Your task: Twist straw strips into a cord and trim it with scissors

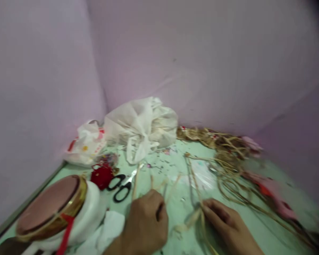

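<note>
My left hand (149, 221) is curled into a fist low in the middle of the head view. Thin tan strands (136, 182) come out above its knuckles, though the grip itself is hidden. To its right, my right hand (225, 226) pinches a tan jute cord (194, 179) between thumb and fingers. That cord runs up the table to a knotted end, and loose tails hang below the pinch. A pale flat strip curls between the hands. Black-handled scissors (123, 187) lie partly open beyond my left hand. Motion blurs the strands.
A red yarn ball (102, 176) and a round pink-topped container (51, 209) stand left on the green table (175, 148). White plastic bags (140, 124) sit against the wall. Coiled cords (234, 159) and a pink item (273, 194) lie right; small scraps are scattered mid-table.
</note>
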### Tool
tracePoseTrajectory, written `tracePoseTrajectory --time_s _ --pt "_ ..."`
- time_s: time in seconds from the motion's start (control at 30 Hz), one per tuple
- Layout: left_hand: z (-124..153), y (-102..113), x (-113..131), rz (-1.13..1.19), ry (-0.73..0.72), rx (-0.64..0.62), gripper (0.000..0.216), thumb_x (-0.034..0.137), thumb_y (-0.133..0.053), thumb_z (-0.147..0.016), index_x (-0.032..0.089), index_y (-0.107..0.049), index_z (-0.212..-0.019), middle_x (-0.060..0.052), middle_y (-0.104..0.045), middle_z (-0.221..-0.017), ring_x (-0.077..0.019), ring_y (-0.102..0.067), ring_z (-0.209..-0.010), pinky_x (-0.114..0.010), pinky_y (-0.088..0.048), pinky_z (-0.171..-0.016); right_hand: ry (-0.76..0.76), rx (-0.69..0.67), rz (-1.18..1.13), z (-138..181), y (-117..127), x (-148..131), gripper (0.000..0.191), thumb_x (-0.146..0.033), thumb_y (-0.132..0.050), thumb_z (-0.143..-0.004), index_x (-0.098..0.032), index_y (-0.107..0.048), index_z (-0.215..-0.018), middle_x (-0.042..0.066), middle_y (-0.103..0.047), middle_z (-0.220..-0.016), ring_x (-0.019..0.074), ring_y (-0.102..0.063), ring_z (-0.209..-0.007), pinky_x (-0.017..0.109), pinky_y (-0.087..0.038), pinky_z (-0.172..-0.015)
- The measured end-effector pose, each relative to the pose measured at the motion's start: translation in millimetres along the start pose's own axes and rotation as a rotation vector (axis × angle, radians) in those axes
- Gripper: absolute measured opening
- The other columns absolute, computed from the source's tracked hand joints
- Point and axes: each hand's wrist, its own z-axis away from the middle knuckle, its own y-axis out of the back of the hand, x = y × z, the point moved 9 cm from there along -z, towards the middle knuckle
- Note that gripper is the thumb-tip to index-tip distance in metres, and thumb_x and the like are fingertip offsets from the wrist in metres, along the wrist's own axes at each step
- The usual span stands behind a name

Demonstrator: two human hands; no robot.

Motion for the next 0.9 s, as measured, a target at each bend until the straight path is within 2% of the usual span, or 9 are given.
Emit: tracePoseTrajectory --time_s 0.07,0.17,0.27,0.33,0.4,0.53,0.63,0.77,0.9 --pt "-0.5 6.4 8.7 -0.016 -0.081 0.074 0.012 0.014 -0.044 -0.071 0.017 -0.048 -0.06 -0.003 -0.052 -0.062 -0.0124 -0.049 -0.059 -0.025 -0.034 -0.054 -0.02 0.026 -0.096 2.2 7.7 -9.2 0.031 -0.044 -0.055 -0.072 -0.015 -0.052 -0.062 -0.002 -0.045 -0.053 0.0094 -0.042 -0.049 0.021 -0.034 -0.045" --pt "2.6 6.3 17.5 -0.135 -0.081 0.0 0.011 0.015 -0.044 -0.066 0.017 -0.048 -0.057 0.0 -0.051 -0.057 -0.011 -0.046 -0.054 -0.024 -0.03 -0.053 -0.01 0.021 -0.188 -1.9 5.2 -19.2 0.027 -0.04 -0.055 -0.069 -0.016 -0.048 -0.059 -0.005 -0.038 -0.049 0.0069 -0.031 -0.044 0.02 -0.024 -0.041" --pt "7.2 11.2 30.2 -0.326 -0.066 -0.071 0.023 0.031 -0.044 -0.072 0.017 -0.05 -0.055 -0.002 -0.055 -0.059 -0.0128 -0.047 -0.056 -0.025 -0.027 -0.054 0.032 -0.008 -0.224 -3.6 0.5 -23.0 0.022 -0.035 -0.053 -0.068 -0.016 -0.048 -0.059 -0.004 -0.041 -0.049 0.0065 -0.03 -0.043 0.02 -0.022 -0.04" --pt "6.5 19.2 39.9 -0.444 -0.038 -0.042 0.033 0.04 -0.04 -0.076 0.017 -0.053 -0.056 -0.004 -0.057 -0.061 -0.0148 -0.049 -0.057 -0.026 -0.025 -0.054 0.058 -0.001 -0.233 -3.8 1.4 -22.4 0.019 -0.032 -0.052 -0.068 -0.016 -0.049 -0.059 -0.004 -0.042 -0.049 0.0065 -0.03 -0.043 0.02 -0.022 -0.04" --pt "2.2 23.4 49.0 -0.49 0.005 -0.001 0.033 0.041 -0.039 -0.076 0.018 -0.056 -0.06 -0.005 -0.059 -0.064 -0.0163 -0.051 -0.061 -0.026 -0.025 -0.054 0.077 -0.005 -0.236 -4.5 1.7 -21.6 0.016 -0.029 -0.051 -0.067 -0.015 -0.049 -0.058 -0.004 -0.042 -0.048 0.0061 -0.03 -0.042 0.02 -0.022 -0.041" --pt "-13.5 -1.4 59.8 -0.427 0.055 -0.073 0.022 0.035 -0.048 -0.068 0.018 -0.061 -0.066 -0.006 -0.062 -0.068 -0.0172 -0.053 -0.065 -0.025 -0.025 -0.052 0.128 0.006 -0.261 -6.5 3.0 -23.3 0.014 -0.026 -0.05 -0.068 -0.016 -0.048 -0.057 -0.005 -0.041 -0.046 0.0058 -0.029 -0.041 0.02 -0.022 -0.041" --pt "-25.0 -14.9 58.4 -0.422 0.081 -0.029 0.016 0.028 -0.05 -0.063 0.016 -0.061 -0.061 -0.007 -0.061 -0.066 -0.0181 -0.053 -0.063 -0.025 -0.024 -0.05 0.155 0.021 -0.257 -7.7 3.3 -24.5 0.013 -0.023 -0.05 -0.067 -0.015 -0.049 -0.056 -0.005 -0.042 -0.045 0.0059 -0.03 -0.041 0.02 -0.022 -0.041" --pt "-31.1 -26.8 55.2 -0.122 0.043 -0.068 0.015 0.022 -0.048 -0.06 0.014 -0.06 -0.056 -0.001 -0.054 -0.052 -0.0124 -0.047 -0.052 -0.022 -0.028 -0.049 0.183 0.031 -0.269 -8.1 3.6 -27.1 0.014 -0.022 -0.05 -0.066 -0.015 -0.049 -0.054 -0.005 -0.042 -0.045 0.0059 -0.03 -0.042 0.02 -0.022 -0.042" --pt "-26.9 -31.3 51.5 0.194 0.134 -0.155 0.011 0.019 -0.05 -0.056 0.012 -0.056 -0.051 0.003 -0.044 -0.041 -0.0076 -0.037 -0.042 -0.02 -0.027 -0.044 0.184 0.039 -0.289 -7.7 4.5 -28.0 0.013 -0.021 -0.05 -0.065 -0.016 -0.047 -0.053 -0.006 -0.041 -0.044 0.006 -0.03 -0.042 0.02 -0.023 -0.042"
